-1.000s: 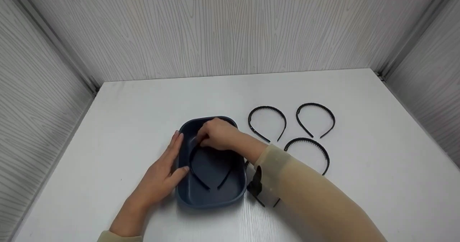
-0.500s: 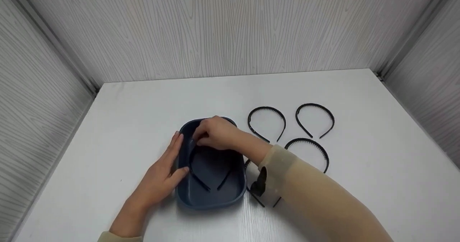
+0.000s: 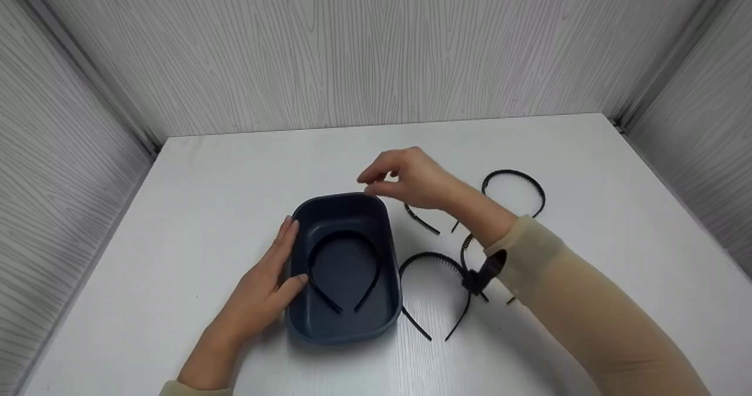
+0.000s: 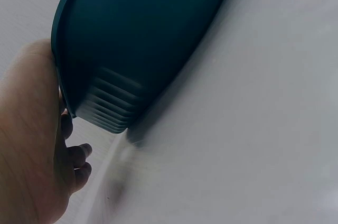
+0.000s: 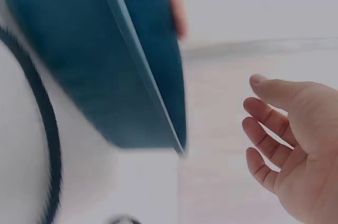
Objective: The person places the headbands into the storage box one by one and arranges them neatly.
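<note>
We see one thin black toothed plastic headband (image 3: 343,233) lying flat inside the dark blue rounded-rectangular tub (image 3: 346,339), its arch toward the tub's far end and its two tips toward the near end. We judge it light and springy, stiff enough to keep its shape, though fine teeth like these could snap if bent hard; the top of the arch looks the best place to pinch, while the slim tips might slip or spring apart.

The right hand (image 3: 414,178) hangs just above the tub's far right corner, its grip holding nothing, thumb and fingertips apart. The left hand (image 3: 267,284) rests along the tub's left side, fingers extended and thumb over the rim.

Right of the tub, on the white bench (image 3: 235,173), lie four more black headbands: a near one (image 3: 432,255) right beside the tub's wall, a middle one (image 3: 468,245), a far-left one (image 3: 422,218) and a far-right one (image 3: 517,174). The right forearm (image 3: 482,211) and the black wrist device (image 3: 484,275) block parts of them from our view.
</note>
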The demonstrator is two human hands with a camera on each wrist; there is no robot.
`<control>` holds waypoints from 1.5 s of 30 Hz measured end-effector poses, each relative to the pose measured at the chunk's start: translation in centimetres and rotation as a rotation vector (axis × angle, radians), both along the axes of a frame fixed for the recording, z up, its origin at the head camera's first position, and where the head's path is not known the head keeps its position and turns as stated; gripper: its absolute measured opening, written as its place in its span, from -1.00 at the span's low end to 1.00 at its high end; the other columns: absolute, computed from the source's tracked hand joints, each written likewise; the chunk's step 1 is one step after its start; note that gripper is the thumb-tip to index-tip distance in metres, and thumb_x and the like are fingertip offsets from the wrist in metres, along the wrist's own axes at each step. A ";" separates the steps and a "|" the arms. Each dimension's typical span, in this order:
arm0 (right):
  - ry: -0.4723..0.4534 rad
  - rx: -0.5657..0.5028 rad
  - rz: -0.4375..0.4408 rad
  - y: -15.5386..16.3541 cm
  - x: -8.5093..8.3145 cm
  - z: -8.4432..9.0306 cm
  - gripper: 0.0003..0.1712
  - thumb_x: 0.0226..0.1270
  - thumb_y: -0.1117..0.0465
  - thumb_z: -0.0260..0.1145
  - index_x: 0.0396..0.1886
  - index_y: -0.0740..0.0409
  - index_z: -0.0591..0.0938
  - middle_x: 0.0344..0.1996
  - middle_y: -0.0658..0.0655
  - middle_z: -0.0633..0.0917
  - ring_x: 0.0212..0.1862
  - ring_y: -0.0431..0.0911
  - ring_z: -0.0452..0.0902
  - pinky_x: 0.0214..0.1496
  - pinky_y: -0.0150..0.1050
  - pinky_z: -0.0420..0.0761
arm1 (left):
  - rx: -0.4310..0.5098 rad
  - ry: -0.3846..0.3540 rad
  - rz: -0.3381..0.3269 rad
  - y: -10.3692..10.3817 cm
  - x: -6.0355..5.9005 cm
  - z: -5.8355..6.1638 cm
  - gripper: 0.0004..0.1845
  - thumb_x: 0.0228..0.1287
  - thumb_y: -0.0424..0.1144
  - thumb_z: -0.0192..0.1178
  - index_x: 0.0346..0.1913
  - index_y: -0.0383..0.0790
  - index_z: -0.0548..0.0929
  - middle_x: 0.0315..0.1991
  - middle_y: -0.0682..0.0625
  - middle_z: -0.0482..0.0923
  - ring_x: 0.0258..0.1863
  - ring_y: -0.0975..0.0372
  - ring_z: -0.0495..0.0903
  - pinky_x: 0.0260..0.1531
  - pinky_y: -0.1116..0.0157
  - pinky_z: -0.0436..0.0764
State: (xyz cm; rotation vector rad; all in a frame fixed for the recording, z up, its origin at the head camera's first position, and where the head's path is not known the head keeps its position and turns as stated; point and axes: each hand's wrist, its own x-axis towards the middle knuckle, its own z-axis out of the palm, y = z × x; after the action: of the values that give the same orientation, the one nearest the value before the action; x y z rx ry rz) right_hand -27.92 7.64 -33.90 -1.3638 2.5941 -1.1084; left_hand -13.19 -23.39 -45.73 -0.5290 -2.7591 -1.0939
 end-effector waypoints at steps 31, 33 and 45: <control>-0.315 0.042 -0.484 19.7 -8.6 -4.8 -0.48 0.49 -0.08 0.44 0.31 0.04 0.73 0.28 0.10 0.70 0.37 0.03 0.53 0.40 0.09 0.43 | -0.017 -0.014 0.014 -0.7 0.7 -0.1 -0.07 0.50 -0.17 0.19 0.76 0.07 -0.08 0.75 0.17 -0.21 0.69 0.18 -0.05 0.48 0.57 -0.10; -0.322 0.055 -0.487 20.0 -8.8 -5.6 -0.47 0.50 -0.05 0.43 0.34 0.08 0.71 0.30 0.12 0.68 0.42 0.05 0.48 0.45 0.13 0.39 | -0.017 -0.018 0.020 -0.9 0.9 -0.1 -0.06 0.50 -0.18 0.20 0.76 0.08 -0.08 0.75 0.15 -0.20 0.69 0.18 -0.04 0.47 0.58 -0.10; -0.342 0.153 -0.530 20.9 -9.3 -8.1 -0.53 0.50 -0.01 0.44 0.31 0.01 0.75 0.33 0.16 0.67 0.51 0.12 0.38 0.54 0.16 0.27 | -0.020 -0.011 0.017 -0.9 0.8 -0.3 -0.07 0.50 -0.16 0.19 0.76 0.10 -0.08 0.75 0.16 -0.20 0.69 0.18 -0.04 0.46 0.58 -0.10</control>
State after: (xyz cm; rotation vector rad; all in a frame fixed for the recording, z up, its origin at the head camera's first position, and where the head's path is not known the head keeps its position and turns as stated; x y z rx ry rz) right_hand -37.18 28.54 -42.01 -0.4101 2.7573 -1.0369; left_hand -12.34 -24.27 -45.99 -0.5020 -2.7814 -1.0698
